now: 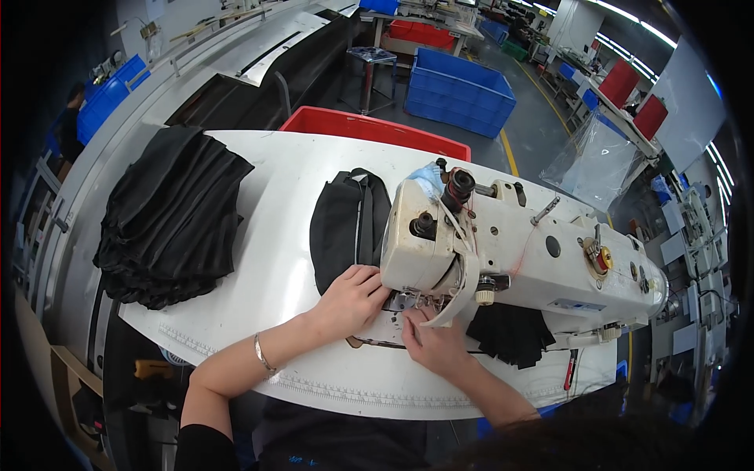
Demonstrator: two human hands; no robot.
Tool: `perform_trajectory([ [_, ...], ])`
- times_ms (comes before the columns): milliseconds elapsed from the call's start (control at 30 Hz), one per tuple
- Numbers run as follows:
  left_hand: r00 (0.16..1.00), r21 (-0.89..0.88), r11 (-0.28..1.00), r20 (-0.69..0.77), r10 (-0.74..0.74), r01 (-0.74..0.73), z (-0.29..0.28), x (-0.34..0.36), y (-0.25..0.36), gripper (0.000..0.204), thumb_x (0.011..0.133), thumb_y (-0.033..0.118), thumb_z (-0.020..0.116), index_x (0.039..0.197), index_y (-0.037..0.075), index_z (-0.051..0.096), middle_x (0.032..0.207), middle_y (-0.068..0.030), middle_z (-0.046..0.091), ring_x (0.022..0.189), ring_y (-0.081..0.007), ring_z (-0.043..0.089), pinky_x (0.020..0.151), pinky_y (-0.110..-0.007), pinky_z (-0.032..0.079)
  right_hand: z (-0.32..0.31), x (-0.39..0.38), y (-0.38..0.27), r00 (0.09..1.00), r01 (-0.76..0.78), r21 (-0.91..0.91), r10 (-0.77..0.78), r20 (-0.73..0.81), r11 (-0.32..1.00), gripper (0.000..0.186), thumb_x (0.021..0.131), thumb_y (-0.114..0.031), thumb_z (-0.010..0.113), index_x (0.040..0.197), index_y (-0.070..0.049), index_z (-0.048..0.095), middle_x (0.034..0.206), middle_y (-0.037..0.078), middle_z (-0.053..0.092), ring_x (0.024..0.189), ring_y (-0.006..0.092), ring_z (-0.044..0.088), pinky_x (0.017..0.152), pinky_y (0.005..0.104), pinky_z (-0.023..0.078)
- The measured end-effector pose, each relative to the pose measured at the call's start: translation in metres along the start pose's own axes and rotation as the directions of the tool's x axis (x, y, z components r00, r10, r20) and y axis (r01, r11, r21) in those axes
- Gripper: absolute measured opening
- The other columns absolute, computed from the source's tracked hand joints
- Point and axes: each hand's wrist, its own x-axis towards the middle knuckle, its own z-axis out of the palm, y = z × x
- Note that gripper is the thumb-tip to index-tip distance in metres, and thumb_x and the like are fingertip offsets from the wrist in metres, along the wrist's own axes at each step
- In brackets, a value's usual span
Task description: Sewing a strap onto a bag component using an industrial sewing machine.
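A white sewing machine stands on the white table, its head toward the middle. My left hand is at the left of the needle area, fingers bent and close together, tips partly hidden by the machine head. Its knuckles lie by the lower end of a black fabric piece with a light strip along it. My right hand is below the needle, thumb and fingers pinched together beside the presser foot. What either hand holds is too small or hidden to make out.
A thick stack of black fabric pieces lies at the left of the table. More black pleated fabric is under the machine arm, with a red cutter to its right. Behind the table are a red bin and a blue crate.
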Motion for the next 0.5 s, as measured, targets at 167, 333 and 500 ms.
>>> perform_trajectory([
  [167,0.998,-0.109,0.992,-0.026,-0.064,0.060,-0.012,-0.002,0.001,0.011,0.072,0.005,0.059,0.082,0.000,0.057,0.088,-0.0114,0.056,0.084,-0.0259,0.052,0.075,-0.036,0.042,-0.002,-0.004,-0.009,0.997,-0.074,0.192,0.066,0.048,0.979,0.013,0.083,-0.011,0.059,0.093,-0.003,0.059,0.081,0.011,0.062,0.068,0.0251,0.059,0.059,0.0373,0.046],
  [333,0.946,-0.446,0.895,0.294,0.139,0.008,-0.105,-0.033,0.058,0.009,0.065,0.013,0.061,0.065,0.010,0.052,0.065,-0.0022,0.049,0.066,-0.0203,0.049,0.061,-0.033,0.034,-0.027,-0.002,-0.045,0.467,-0.673,0.463,0.154,0.871,-0.577,0.041,0.095,-0.027,0.049,0.121,0.005,0.046,0.103,0.017,0.061,0.087,0.0232,0.063,0.082,0.0382,0.051],
  [500,0.869,-0.663,0.717,0.205,0.450,-0.215,-0.067,-0.042,0.132,0.017,0.074,0.021,0.065,0.074,0.009,0.053,0.070,-0.0026,0.050,0.068,-0.0186,0.049,0.063,-0.031,0.036,0.000,0.003,-0.105,0.633,-0.719,0.659,0.183,0.752,-0.220,0.057,0.089,-0.017,0.056,0.137,0.000,0.032,0.128,0.008,0.046,0.117,0.0141,0.041,0.099,0.0278,0.035],
])
